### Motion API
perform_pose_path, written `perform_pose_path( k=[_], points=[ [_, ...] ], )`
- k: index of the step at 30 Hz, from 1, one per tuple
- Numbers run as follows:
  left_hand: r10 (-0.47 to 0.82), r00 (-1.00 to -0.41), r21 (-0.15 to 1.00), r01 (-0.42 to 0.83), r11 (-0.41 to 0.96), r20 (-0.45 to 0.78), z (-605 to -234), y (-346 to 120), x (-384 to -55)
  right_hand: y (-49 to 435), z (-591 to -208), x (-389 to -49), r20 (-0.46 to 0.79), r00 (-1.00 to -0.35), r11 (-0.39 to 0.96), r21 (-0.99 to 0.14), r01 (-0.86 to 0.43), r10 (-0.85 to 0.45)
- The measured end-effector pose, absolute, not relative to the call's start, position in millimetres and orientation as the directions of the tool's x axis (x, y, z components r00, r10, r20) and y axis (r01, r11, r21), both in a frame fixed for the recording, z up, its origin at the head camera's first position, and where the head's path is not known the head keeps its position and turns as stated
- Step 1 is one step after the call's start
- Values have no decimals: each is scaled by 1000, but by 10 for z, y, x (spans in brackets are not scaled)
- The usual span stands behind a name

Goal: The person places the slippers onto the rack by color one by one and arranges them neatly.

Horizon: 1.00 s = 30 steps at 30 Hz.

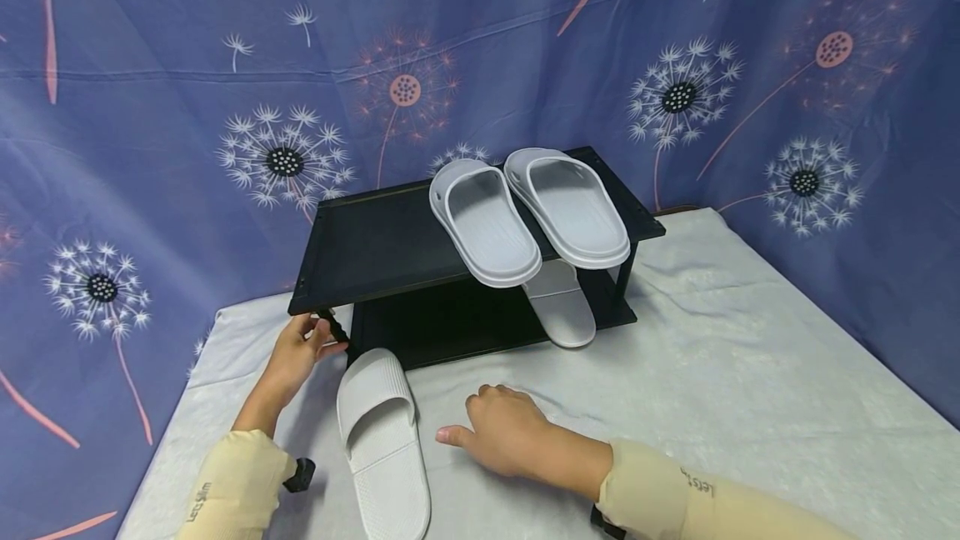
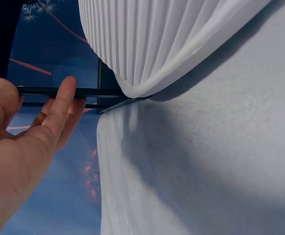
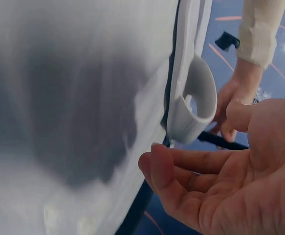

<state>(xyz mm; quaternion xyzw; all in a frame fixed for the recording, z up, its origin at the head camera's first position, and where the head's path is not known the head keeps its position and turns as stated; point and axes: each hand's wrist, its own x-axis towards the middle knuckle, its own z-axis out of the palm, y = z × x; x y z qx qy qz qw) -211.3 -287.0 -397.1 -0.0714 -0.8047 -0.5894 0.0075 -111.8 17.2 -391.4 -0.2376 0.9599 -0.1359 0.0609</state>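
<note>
A black two-tier shoe rack (image 1: 375,240) stands at the back of the table. My left hand (image 1: 296,357) holds its front left post (image 2: 98,92), with the fingers about it under the top shelf. Close to that hand, a white slide slipper (image 1: 390,473) with a ribbed strap (image 2: 142,39) lies in front of the rack, toe toward it. My right hand (image 1: 510,432) is to the right of this slipper over the cloth, holding nothing, its fingers loosely bent (image 3: 171,171).
Two pale grey clogs (image 1: 491,232) sit side by side on the top shelf, toward the right. Another slide slipper (image 1: 566,315) is on the lower shelf, jutting past its front edge. White cloth (image 1: 750,407) covers the table, and a blue dandelion-patterned curtain (image 1: 525,48) hangs behind.
</note>
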Motion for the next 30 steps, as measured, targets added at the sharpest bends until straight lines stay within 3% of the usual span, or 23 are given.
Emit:
perform_pose_path(
  k=[12, 19, 30],
  points=[
    [99, -991, 950, 119, 288, 94, -3985, -2871, -2125, -12, -3993, -977, -15, -846, 808, -307, -503, -533],
    [97, -992, 954, 104, 281, 80, -3811, -2763, -2016, -164, -4022, -892, -20, -799, 755, -340, -560, -602],
    [99, -990, 951, 122, 283, 98, -4000, -2887, -2124, -366, -4096, -819, -44, -759, 752, -180, -634, -650]
  ],
)
